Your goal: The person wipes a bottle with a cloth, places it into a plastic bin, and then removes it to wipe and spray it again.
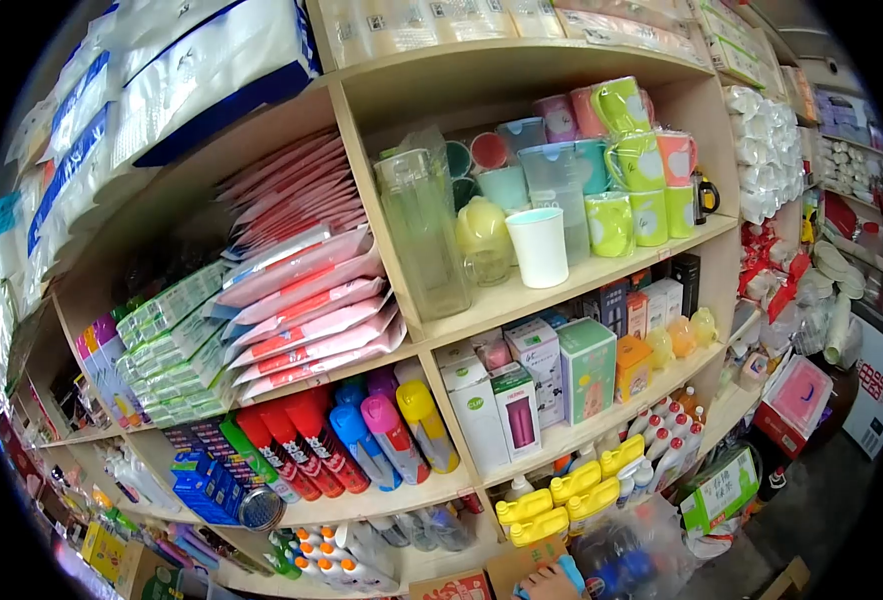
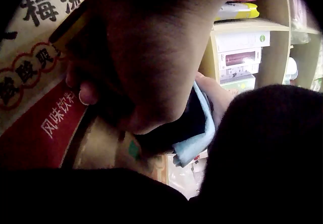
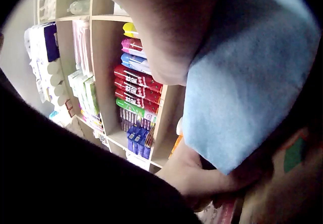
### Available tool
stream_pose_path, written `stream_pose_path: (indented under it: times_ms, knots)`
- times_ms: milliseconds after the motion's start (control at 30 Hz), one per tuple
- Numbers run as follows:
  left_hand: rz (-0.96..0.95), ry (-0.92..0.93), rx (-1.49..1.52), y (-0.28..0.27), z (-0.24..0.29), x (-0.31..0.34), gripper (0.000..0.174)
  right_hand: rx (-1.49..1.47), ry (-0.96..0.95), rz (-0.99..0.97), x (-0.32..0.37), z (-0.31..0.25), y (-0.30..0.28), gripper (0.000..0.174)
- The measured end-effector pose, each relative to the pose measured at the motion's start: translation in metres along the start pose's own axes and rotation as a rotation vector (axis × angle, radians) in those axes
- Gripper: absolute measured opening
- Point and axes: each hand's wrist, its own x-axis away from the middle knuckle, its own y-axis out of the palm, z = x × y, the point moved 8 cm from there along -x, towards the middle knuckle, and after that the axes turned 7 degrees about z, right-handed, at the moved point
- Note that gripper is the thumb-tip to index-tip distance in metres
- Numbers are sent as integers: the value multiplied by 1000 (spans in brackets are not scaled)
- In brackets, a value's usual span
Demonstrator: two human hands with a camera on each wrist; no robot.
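Observation:
At the bottom edge of the head view, a hand (image 1: 539,583) shows beside a light blue cloth (image 1: 569,574), over a brown cardboard box (image 1: 523,562). My right hand (image 3: 161,27) grips the blue cloth (image 3: 242,87), which hangs in a broad fold below it. Close by, my left hand (image 2: 151,57) is bent over the printed cardboard box (image 2: 30,113), its fingertips (image 2: 86,95) right at the printed face. Shadow hides most of the left fingers, and I cannot tell what they hold. Dark sleeves cover both arms.
Wooden shelves (image 1: 423,335) bear green mugs (image 1: 636,160), a white cup (image 1: 538,248), spray cans (image 1: 306,440), boxed goods (image 1: 587,370) and pink packets (image 1: 311,310). Yellow bottles (image 1: 539,527) stand low, just behind the hand. A clear plastic bag (image 1: 621,555) lies to its right.

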Motion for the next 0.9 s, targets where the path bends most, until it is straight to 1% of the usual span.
stream_pose_path:
  times_ms: [233,467,667,900]
  knots:
    - [-53,26,139,-12,40,-36,41,-5,-22,-1,-12,3,3,31]
    - [-78,54,250,-19,75,-55,40,-8,-30,-8,-19,6,7,33]
    - [-81,44,302,-27,87,-60,38,-8,-38,-7,-27,10,8,35]
    - [-96,2,341,-32,86,-60,36,-22,-40,-30,-30,15,17,37]
